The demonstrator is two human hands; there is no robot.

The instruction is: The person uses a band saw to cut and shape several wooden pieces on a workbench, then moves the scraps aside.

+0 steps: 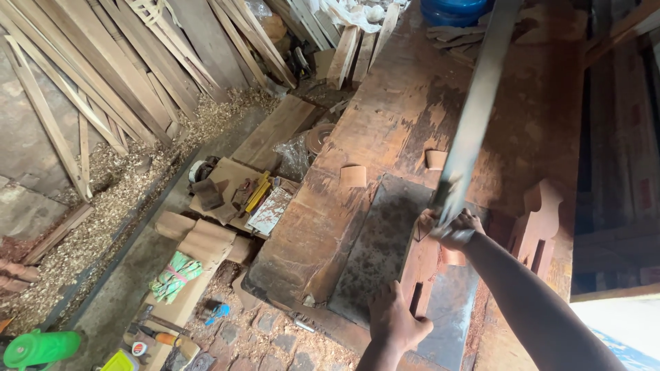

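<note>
The right hand [450, 227] is gripping a long, stiff grey metal saw blade [474, 117]; the left hand's [393, 319] open fingers are pressing the hard brown wooden piece [419, 271].

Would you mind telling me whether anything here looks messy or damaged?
Wood shavings lie spilled across the floor beside the leaning planks, and the workbench top is worn, its finish flaking in pale patches. Small tools sit scattered on cardboard below.

Motion-blurred saw blade [474, 117], its tip beyond the top edge.
</note>
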